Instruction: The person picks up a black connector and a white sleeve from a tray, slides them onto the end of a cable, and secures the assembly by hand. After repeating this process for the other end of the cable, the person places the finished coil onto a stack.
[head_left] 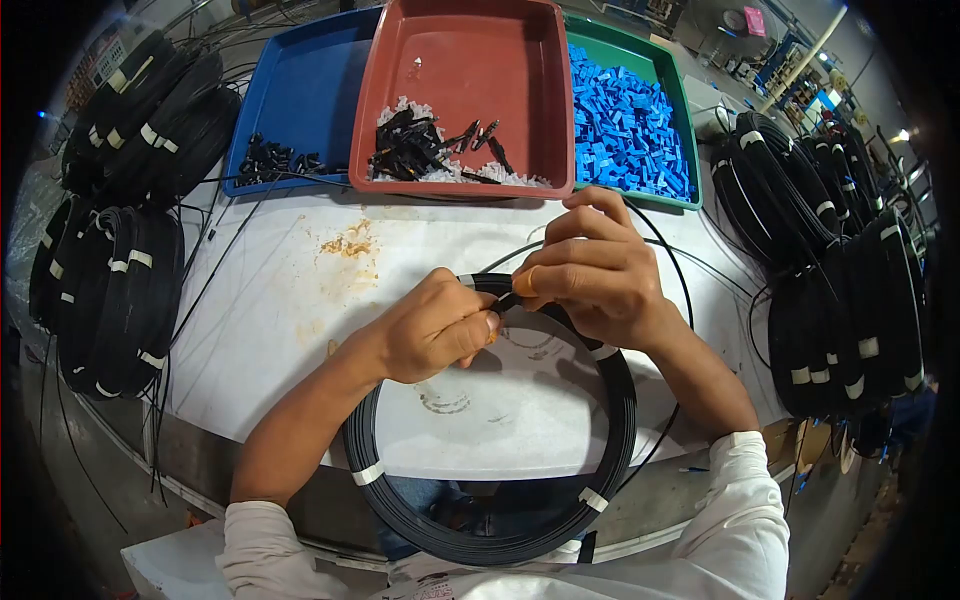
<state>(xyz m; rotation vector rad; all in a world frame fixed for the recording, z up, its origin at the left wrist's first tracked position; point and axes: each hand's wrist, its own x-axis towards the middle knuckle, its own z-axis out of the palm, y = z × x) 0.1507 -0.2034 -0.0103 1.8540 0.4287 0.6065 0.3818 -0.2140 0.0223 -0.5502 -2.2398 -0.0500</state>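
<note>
A coil of thin black cable (621, 410), bound with white tape bands, rests partly on the table and partly over its front edge. Above the coil's far side, my left hand (437, 326) is closed around a small black connector (508, 301) at what looks like a cable end. From the other side, my right hand (602, 268) pinches the same black piece between thumb and forefinger, its other fingers loosely curled. Orange covers show on fingertips of both hands. My fingers hide part of the connector.
Behind the hands are a blue tray (300, 70) with black parts, a red tray (470, 50) with black and white parts, and a green tray (672, 75) of blue pieces. Taped cable coils hang at left (120, 300) and right (845, 325). Loose cables trail across the table (270, 370).
</note>
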